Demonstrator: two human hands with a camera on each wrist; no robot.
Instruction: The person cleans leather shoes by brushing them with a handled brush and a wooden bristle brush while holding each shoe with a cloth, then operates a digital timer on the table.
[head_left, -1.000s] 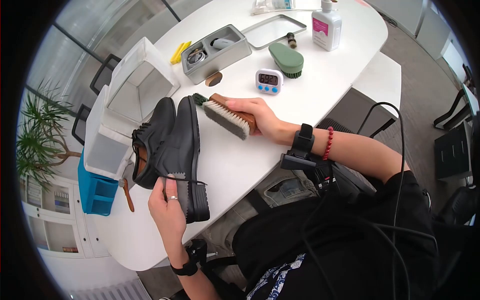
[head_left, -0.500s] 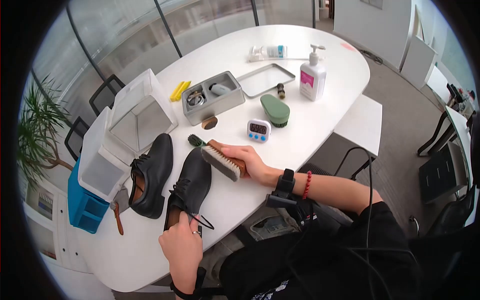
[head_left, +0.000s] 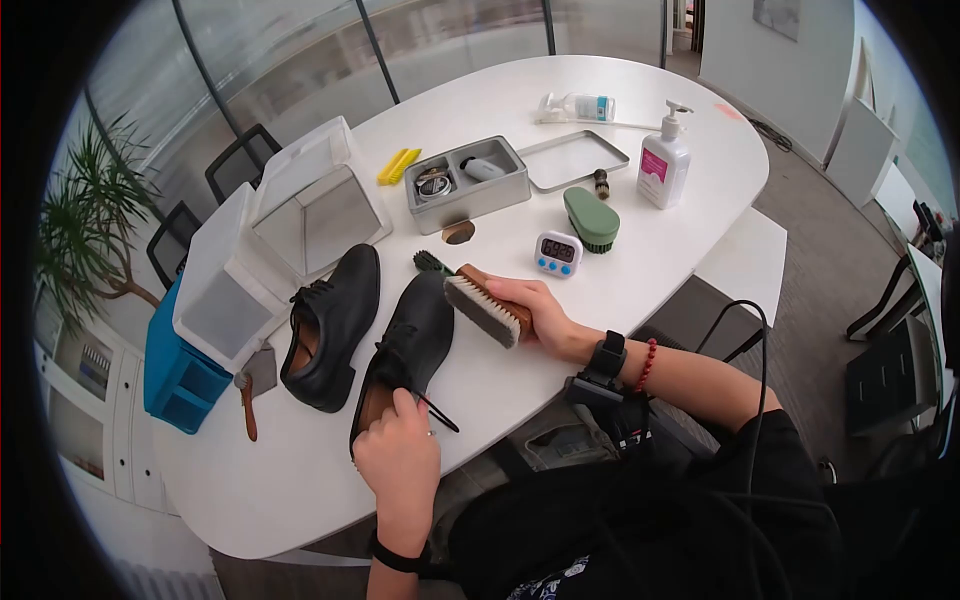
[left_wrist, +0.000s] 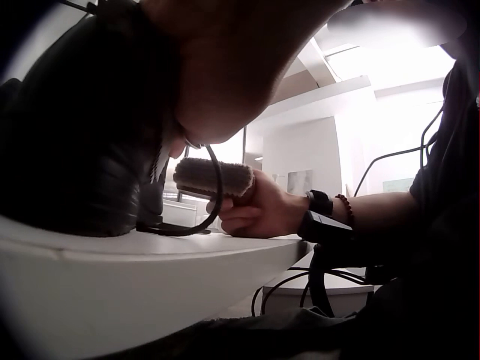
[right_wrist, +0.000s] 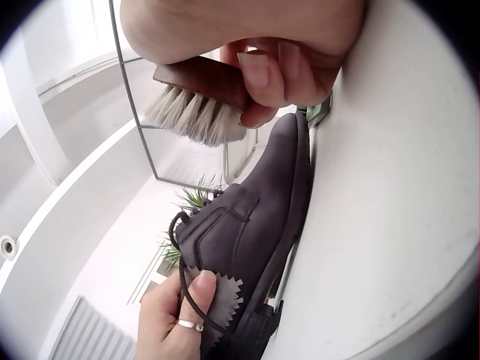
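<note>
My left hand (head_left: 400, 460) grips the near black lace-up shoe (head_left: 424, 325) at its heel end. In the right wrist view its thumb presses a grey zigzag-edged piece (right_wrist: 226, 300) against the side of the shoe. A loose lace end loops out beside that hand. My right hand (head_left: 540, 312) holds a wooden brush (head_left: 484, 312) with pale bristles next to the toe; the right wrist view shows its brown wooden back (right_wrist: 202, 79) and bristles off the leather. The second black shoe (head_left: 330, 330) stands upright to the left.
Left stand white boxes (head_left: 235, 285), a blue organizer (head_left: 180, 365) and a small wooden-handled brush (head_left: 249, 410). Behind are a green-bristled brush (head_left: 432, 262), metal tin (head_left: 480, 205), its lid (head_left: 575, 160), timer (head_left: 558, 254), green brush (head_left: 593, 218), shaving-style brush (head_left: 601, 183) and pump bottle (head_left: 663, 165).
The near shoe has gone from tilted, with its sole edge showing, to upright. The left hand has turned knuckles-up. The right hand still holds the brush by the toe. The head view has shifted.
</note>
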